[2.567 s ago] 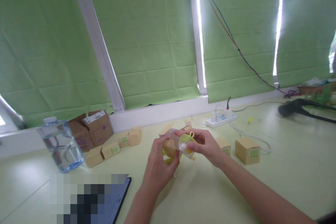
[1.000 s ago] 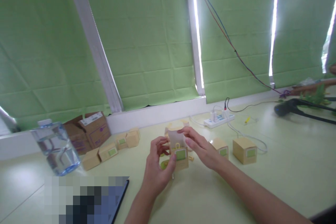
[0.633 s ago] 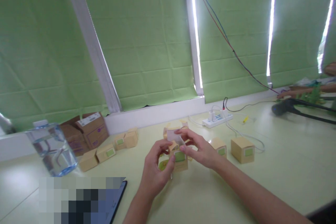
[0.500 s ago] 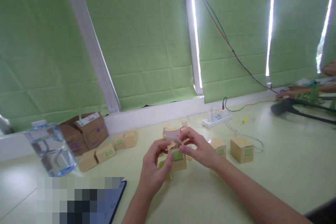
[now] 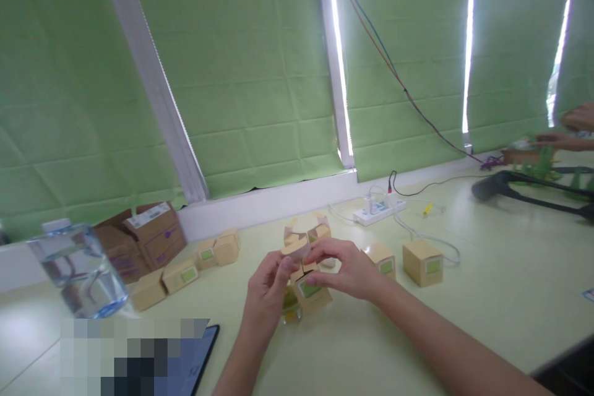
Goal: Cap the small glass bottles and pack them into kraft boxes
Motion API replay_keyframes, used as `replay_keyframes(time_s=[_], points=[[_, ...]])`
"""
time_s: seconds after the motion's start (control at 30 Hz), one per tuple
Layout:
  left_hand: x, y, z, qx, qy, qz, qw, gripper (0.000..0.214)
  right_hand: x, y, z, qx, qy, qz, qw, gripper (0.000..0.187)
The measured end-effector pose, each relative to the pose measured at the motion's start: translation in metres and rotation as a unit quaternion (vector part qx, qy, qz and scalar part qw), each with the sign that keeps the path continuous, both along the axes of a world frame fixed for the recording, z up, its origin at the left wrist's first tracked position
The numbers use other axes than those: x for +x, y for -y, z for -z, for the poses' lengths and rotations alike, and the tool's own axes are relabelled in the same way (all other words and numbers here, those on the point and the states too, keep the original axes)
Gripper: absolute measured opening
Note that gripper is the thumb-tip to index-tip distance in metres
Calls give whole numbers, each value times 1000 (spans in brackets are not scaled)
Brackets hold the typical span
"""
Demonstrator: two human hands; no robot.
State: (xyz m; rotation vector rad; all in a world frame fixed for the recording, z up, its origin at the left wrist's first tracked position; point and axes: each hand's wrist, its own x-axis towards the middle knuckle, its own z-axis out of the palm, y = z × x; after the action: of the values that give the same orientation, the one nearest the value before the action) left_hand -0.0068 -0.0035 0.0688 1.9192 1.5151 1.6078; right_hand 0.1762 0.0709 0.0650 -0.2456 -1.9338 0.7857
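Note:
A small tan cardboard box (image 5: pixel 314 298) with a green label tilts between my two hands, its top flaps raised. My left hand (image 5: pixel 271 284) pinches the raised lid flap on the left, thumb on top. On the right, my right hand (image 5: pixel 350 267) grips the box near its top edge, with the thumb by the green label and the fingers behind the flaps. Just below my left hand, a yellow-green see-through item (image 5: pixel 291 306) shows partly behind the box; its kind cannot be made out. Beyond my hands stands another opened small box (image 5: pixel 320 230) with its flaps up.
Closed small boxes stand right (image 5: pixel 423 263) and left (image 5: pixel 180 275). A water bottle (image 5: pixel 83 272), brown carton (image 5: pixel 158 238) and tablet (image 5: pixel 204 359) are at left. A power strip (image 5: pixel 379 210) with cables lies behind; a black object (image 5: pixel 501 185) and another person's hand (image 5: pixel 568 139) are at far right.
My left hand has shifted from the box's side up to its lid flap, which now stands out higher. The box tilts more. The view has turned slightly right.

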Motion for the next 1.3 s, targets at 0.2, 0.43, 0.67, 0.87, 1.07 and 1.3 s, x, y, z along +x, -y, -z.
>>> replay_keyframes(time_s=[0.2,0.43,0.67,0.87,1.07,1.3], points=[[2,-4,2,-37,173,29,984,37,1,-1,-2,38,-17,9,999,25],[11,3,-6,-26,140,89,986,30,0,-5,1,-29,-27,1,999,31],[12,3,-4,-10,93,113,989,20,1,-7,3,-53,-64,-10,996,36],[9,4,-2,9,69,104,992,17,0,-5,3,-51,-65,-16,996,35],[6,4,1,11,46,115,992,15,0,-4,5,-51,-53,-14,997,33],[8,4,4,18,-6,113,993,10,3,-2,2,-2,-35,-18,999,19]])
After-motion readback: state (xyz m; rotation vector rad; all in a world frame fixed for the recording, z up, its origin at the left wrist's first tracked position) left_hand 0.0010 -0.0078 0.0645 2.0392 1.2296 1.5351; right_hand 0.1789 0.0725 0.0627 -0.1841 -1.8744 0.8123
